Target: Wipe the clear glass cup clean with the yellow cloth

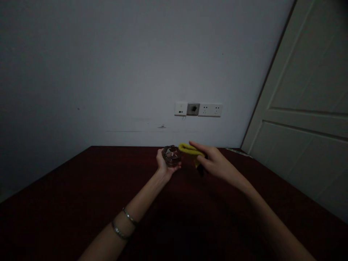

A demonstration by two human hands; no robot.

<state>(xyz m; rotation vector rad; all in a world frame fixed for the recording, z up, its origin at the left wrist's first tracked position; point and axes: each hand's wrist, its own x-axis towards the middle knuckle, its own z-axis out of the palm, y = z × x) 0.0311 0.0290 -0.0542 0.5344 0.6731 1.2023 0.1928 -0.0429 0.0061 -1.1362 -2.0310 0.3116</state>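
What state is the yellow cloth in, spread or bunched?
Bunched: the yellow cloth is gathered in the right hand, its end at the glass dish in the left hand.

Bare counter (67, 195) runs wide to the left of the left hand (165, 165) and to the right of the right hand (216, 164), and between the two forearms toward the near edge. Ahead, the wall (108, 72) rises at the counter's far edge, close behind both hands. The door (307, 108) bounds the right side. The glass dish (171, 156) and yellow cloth (189, 150), which the hands hold just beside each other, fill the space between them.
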